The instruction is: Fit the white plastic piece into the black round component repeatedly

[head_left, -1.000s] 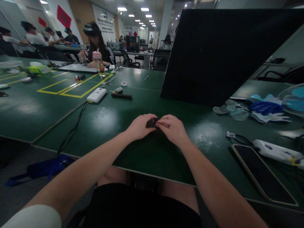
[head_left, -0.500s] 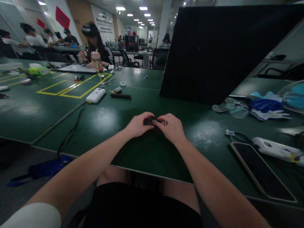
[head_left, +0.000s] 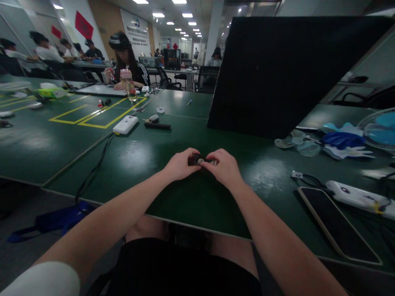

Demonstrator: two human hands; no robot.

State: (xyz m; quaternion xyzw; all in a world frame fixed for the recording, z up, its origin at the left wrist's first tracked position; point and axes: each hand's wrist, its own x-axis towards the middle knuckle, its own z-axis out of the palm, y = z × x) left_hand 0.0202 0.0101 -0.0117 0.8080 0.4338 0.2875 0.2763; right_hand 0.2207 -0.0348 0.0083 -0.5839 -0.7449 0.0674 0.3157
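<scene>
Close to the table's front edge, my two hands meet around a small dark part (head_left: 196, 160) with a round, lighter metal end. My left hand (head_left: 180, 164) is closed on its dark left side, fingertips above and thumb below. From the other side my right hand (head_left: 226, 166) pinches it, the thumb on the round end. A bit of silvery metal shows between the right fingers. The part's exact kind is too small to make out. Farther off on the green table (head_left: 197, 201) lie a dark bar (head_left: 157, 126) and a small silvery cylinder (head_left: 153, 119).
A large black panel (head_left: 277, 78) leans at the right. Right of my arm lie a phone (head_left: 339, 224) and a white power bank (head_left: 354, 193); gloves (head_left: 344, 144) lie behind. Another white device (head_left: 125, 124) with a cable sits left. A person (head_left: 123, 61) works across the table, near a bottle (head_left: 128, 84).
The small dark part has tilted slightly between my fingers, showing more of its round end. Both hands keep their hold in nearly the same place. The view has shifted a little.
</scene>
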